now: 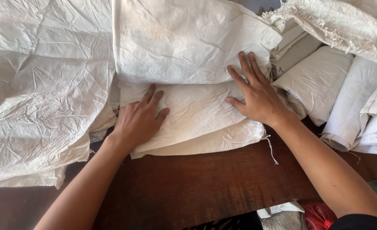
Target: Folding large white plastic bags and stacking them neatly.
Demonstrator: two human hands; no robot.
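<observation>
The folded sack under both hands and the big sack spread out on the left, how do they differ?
The folded sack lies doubled over in layers, fairly smooth; the spread sack lies opened out and heavily creased. The folded sack is pressed flat by the left hand and right hand; the spread sack is untouched. The folded sack shows faint yellowish staining; the spread sack looks whiter. Both are pale woven sacks on the dark wooden table.

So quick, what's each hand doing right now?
Left hand: open, palm flat on the folded white woven sack, holding nothing.
Right hand: open, fingers spread, pressing flat on the same sack.
</observation>
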